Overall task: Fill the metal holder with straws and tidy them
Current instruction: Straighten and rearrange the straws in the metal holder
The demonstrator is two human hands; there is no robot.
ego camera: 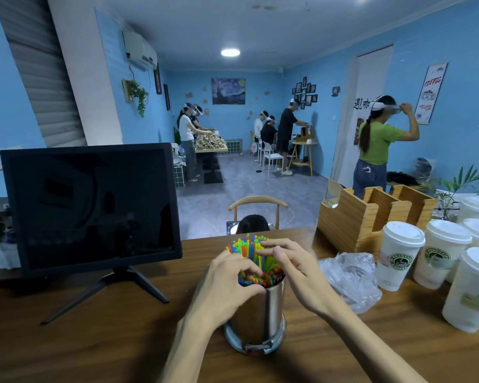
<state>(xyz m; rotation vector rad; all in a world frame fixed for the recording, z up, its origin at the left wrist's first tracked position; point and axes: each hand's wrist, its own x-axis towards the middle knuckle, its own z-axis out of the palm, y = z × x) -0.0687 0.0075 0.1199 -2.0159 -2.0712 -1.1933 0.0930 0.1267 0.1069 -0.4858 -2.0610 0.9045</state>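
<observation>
Nearby, monitor (91, 205), plastic bag (351, 277), perhaps seven lidded cups (398, 255) flank holder (257, 316)

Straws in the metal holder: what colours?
Mixed: green, blue, yellow, orange and red straws, seen in the head view.
</observation>
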